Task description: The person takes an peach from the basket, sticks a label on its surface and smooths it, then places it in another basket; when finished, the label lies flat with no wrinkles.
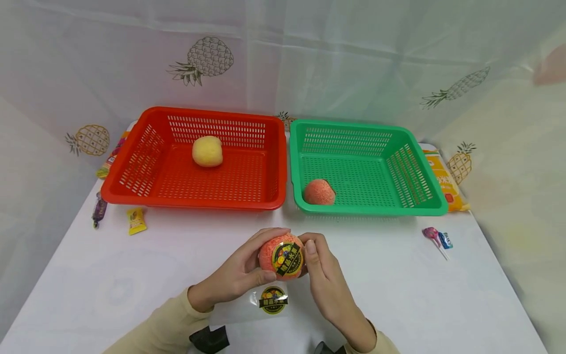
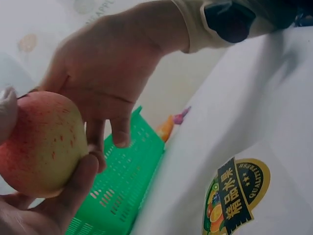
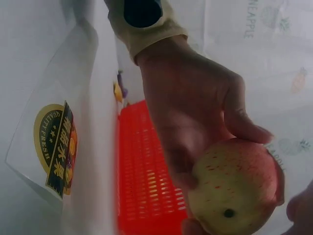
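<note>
A round red-and-yellow apple point(image 1: 267, 260) with fine red streaks is between my two hands, above the near middle of the table. A round black-and-gold sticker point(image 1: 287, 259) with fruit pictures is on its near face. My left hand point(image 1: 239, 273) grips the apple from the left, thumb low in front and fingers around the far side. At the right, my right hand point(image 1: 327, 280) holds it with the thumb beside the sticker's edge and fingers partly hidden behind. Below the hands lies a clear sheet with another such sticker point(image 1: 273, 300).
A red basket point(image 1: 194, 200) holds a yellow fruit point(image 1: 207, 151). The green basket point(image 1: 371, 210) beside it holds a pinkish fruit point(image 1: 319, 192). Small wrapped sweets point(image 1: 136, 221) lie at the left, a lollipop point(image 1: 433, 237) at the right. An orange packet point(image 1: 444, 179) sits behind the green basket.
</note>
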Action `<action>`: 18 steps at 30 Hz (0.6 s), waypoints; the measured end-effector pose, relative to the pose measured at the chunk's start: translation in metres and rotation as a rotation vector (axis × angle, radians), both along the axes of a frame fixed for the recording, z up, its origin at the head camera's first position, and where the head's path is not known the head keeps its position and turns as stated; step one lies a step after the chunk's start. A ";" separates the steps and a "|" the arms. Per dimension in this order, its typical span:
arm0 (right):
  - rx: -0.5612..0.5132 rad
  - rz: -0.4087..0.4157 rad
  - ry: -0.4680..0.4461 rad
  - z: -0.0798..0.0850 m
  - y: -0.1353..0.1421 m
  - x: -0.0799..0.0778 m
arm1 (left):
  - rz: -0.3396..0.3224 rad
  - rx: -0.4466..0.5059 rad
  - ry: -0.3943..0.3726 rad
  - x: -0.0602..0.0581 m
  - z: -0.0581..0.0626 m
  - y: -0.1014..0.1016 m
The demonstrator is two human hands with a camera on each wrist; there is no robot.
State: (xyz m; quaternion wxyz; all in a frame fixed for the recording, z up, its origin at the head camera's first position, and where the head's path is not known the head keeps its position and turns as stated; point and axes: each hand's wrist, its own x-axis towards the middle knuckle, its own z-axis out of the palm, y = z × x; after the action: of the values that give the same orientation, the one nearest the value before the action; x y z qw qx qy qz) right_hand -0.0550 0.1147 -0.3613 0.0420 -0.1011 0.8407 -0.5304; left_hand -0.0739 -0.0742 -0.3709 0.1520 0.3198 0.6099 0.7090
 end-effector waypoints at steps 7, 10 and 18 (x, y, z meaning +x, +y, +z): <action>0.114 0.007 -0.027 -0.003 0.001 -0.001 | 0.039 -0.064 0.039 0.001 0.001 0.003; 0.119 -0.003 -0.013 -0.005 0.005 -0.002 | 0.026 -0.066 0.024 0.001 0.000 0.005; 0.093 -0.199 0.167 -0.004 0.040 -0.020 | 0.014 -0.038 -0.014 -0.008 0.011 0.006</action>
State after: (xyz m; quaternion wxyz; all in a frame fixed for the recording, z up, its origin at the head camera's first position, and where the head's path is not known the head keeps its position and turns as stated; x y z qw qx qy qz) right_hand -0.0749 0.1546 -0.3656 -0.0763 -0.0588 0.8707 -0.4823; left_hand -0.0822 -0.0685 -0.3601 0.1573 0.3077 0.6244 0.7005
